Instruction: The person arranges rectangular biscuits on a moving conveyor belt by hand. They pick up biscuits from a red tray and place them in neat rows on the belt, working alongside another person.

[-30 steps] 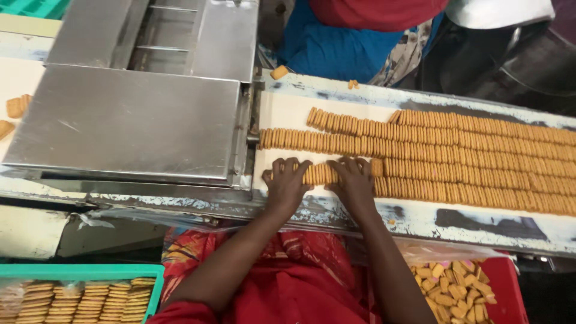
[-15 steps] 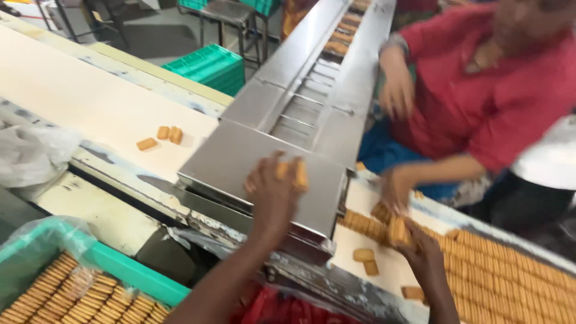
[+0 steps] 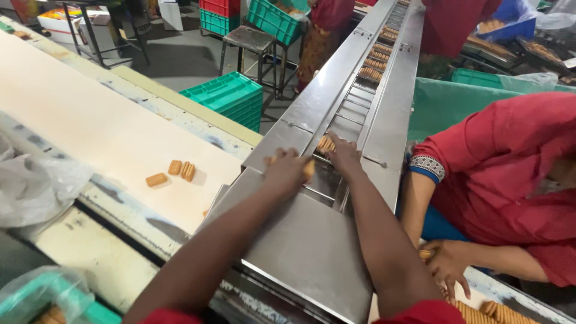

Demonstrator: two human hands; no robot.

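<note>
A short stack of tan rectangular biscuits (image 3: pixel 326 144) sits in the slotted channel of the long stainless-steel conveyor (image 3: pixel 312 252), its long axis running toward one o'clock along the channel. The right hand (image 3: pixel 343 157), at the twelve o'clock end of its forearm, is curled over this stack, fingers closed on its near end. The left hand (image 3: pixel 287 173), just at eight o'clock from it, is clenched around a few more biscuits (image 3: pixel 308 170) at the channel's edge. Loose biscuits (image 3: pixel 173 171) lie at nine o'clock on the cream belt (image 3: pixel 90 126).
</note>
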